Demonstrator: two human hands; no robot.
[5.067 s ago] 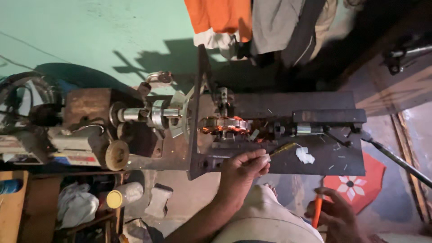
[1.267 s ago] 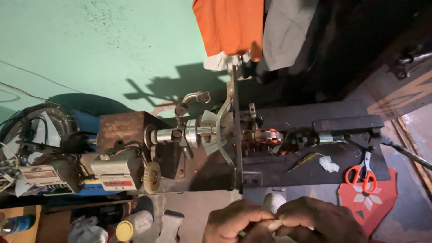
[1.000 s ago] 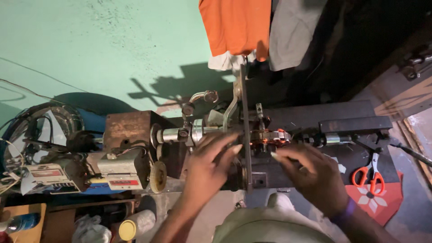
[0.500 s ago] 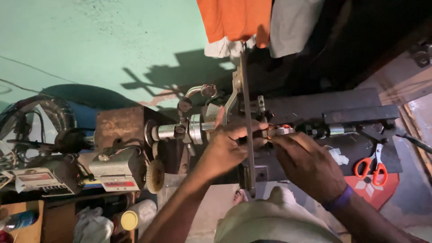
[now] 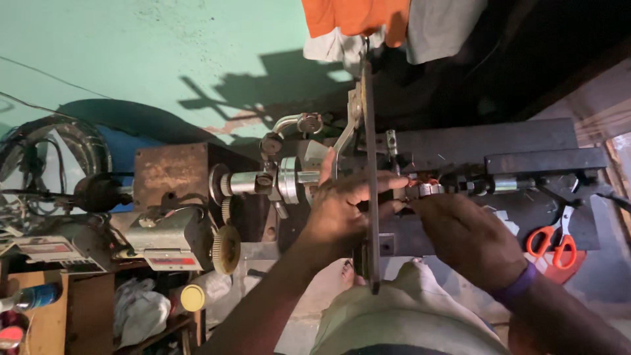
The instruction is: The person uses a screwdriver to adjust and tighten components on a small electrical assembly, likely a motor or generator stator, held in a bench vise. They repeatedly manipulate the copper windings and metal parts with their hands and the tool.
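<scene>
A small copper-wound rotor (image 5: 420, 188) sits between the centres of a dark metal winding machine (image 5: 499, 141). My left hand (image 5: 342, 212) reaches across a thin upright metal bar (image 5: 371, 131), its fingertips pinching the rotor's left end. My right hand (image 5: 470, 240), with a purple band at the wrist, covers the rotor from below and from the right; its fingertips are hidden. A silver spindle with a chuck (image 5: 276, 184) runs into the rotor from the left.
Orange-handled scissors (image 5: 552, 240) lie on the machine bed at the right. To the left are a rusty brown motor box (image 5: 172, 174), a brass gear (image 5: 227, 250), coiled cables (image 5: 39, 151) and a cluttered shelf. Orange cloth (image 5: 358, 16) hangs above.
Both hands rose from my lap, where they were pressed together, to the rotor on the machine. They have closed in on it over the last second.
</scene>
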